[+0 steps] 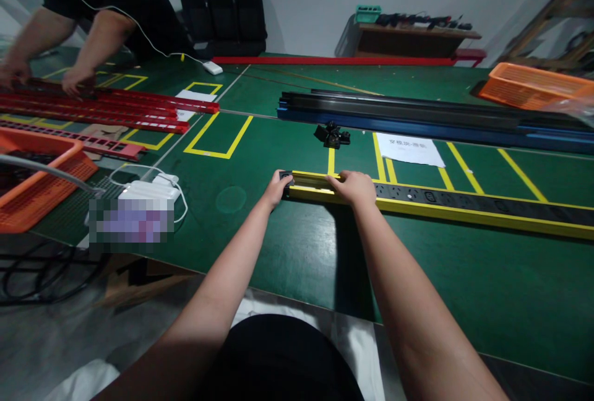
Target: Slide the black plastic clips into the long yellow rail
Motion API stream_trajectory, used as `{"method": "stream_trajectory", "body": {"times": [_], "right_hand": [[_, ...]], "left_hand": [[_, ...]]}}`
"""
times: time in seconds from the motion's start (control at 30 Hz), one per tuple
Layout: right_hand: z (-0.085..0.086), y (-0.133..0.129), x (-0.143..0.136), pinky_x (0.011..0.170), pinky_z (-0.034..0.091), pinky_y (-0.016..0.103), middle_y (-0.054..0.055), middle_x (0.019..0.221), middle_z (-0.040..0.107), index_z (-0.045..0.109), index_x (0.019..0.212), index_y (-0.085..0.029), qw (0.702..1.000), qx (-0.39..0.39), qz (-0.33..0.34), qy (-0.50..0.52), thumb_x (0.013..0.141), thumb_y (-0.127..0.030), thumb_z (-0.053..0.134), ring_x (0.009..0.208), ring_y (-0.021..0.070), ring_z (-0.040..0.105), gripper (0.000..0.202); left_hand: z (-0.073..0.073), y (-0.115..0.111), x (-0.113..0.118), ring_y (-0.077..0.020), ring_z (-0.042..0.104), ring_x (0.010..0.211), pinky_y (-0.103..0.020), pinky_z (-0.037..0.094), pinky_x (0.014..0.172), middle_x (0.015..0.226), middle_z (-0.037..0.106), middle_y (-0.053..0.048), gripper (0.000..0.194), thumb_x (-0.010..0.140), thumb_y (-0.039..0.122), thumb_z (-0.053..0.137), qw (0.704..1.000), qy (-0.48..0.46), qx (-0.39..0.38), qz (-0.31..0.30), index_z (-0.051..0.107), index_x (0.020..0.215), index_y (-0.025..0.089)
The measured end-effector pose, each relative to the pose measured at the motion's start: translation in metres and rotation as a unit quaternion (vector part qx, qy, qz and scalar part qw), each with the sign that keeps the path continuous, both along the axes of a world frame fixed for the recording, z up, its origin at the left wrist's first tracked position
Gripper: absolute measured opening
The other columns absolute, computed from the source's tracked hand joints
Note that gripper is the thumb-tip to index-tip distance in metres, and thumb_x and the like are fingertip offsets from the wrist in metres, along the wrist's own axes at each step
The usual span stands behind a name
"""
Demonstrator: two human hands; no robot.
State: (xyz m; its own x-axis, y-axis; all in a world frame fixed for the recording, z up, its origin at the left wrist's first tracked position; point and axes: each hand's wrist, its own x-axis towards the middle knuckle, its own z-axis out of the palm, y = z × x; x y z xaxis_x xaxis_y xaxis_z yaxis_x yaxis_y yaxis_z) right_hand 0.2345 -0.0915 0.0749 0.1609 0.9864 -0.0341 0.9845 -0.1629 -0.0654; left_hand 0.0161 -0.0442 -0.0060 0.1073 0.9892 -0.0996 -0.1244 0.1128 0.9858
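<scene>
A long yellow channel strip [468, 214] lies across the green table in front of me. Black socket modules [429, 196] fill its length to the right of my right hand. My left hand [275, 190] is closed around the strip's left end, its thumb on a black socket module [286, 177] there. My right hand [356, 188] grips the strip farther right, with thumb and fingers on its edges. Between the hands a stretch of the yellow channel lies open, showing its bare inside. Beyond the strip sits a small pile of black modules [332, 135].
Black and blue rails [399, 113] lie behind, beside an orange basket [533, 86] and a paper sheet [411, 150]. At left are red rails [139, 104], another orange basket [44, 203] and a white power adapter [148, 194]. A co-worker's hands [77, 82] touch the red rails.
</scene>
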Motion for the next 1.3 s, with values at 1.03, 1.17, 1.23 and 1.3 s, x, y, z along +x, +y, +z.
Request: {"method": "stream_trajectory", "body": {"times": [1.03,1.17,1.23,1.3], "right_hand": [[-0.004,0.000,0.001,0.075,0.040,0.033,0.013,0.089,0.067,0.069,0.091,-0.020,1.000,0.016,0.004,-0.010,0.081,-0.068,0.026,0.086,0.0261,0.060,0.065],[-0.003,0.000,0.000,0.073,0.040,0.033,0.012,0.089,0.067,0.069,0.091,-0.020,1.000,0.018,0.004,-0.005,0.080,-0.069,0.025,0.085,0.0262,0.060,0.066],[-0.003,0.000,0.000,0.074,0.040,0.033,0.012,0.090,0.067,0.069,0.093,-0.020,1.000,0.016,0.003,-0.001,0.080,-0.069,0.026,0.086,0.0260,0.059,0.066],[-0.002,0.000,0.000,0.075,0.039,0.033,0.012,0.090,0.067,0.069,0.094,-0.020,1.000,0.014,0.002,0.000,0.080,-0.069,0.027,0.087,0.0259,0.059,0.066]], "left_hand": [[0.021,-0.004,0.003,-0.0115,0.058,0.061,-0.026,0.044,0.064,0.067,0.061,0.000,0.020,0.068,0.029,0.059,0.995,-0.074,-0.065,-0.015,0.047,0.079,0.017],[0.023,-0.004,0.007,-0.0124,0.058,0.060,-0.028,0.044,0.063,0.066,0.061,-0.002,0.022,0.067,0.032,0.062,0.996,-0.060,-0.070,-0.001,0.050,0.078,0.017],[0.022,-0.005,0.007,-0.0123,0.057,0.062,-0.027,0.043,0.064,0.068,0.061,-0.002,0.027,0.064,0.034,0.066,0.999,-0.021,-0.038,0.004,0.051,0.078,0.016],[0.020,-0.005,0.006,-0.0125,0.055,0.064,-0.027,0.042,0.065,0.069,0.061,-0.002,0.032,0.059,0.035,0.071,1.000,0.027,-0.008,0.009,0.052,0.077,0.016]]}}
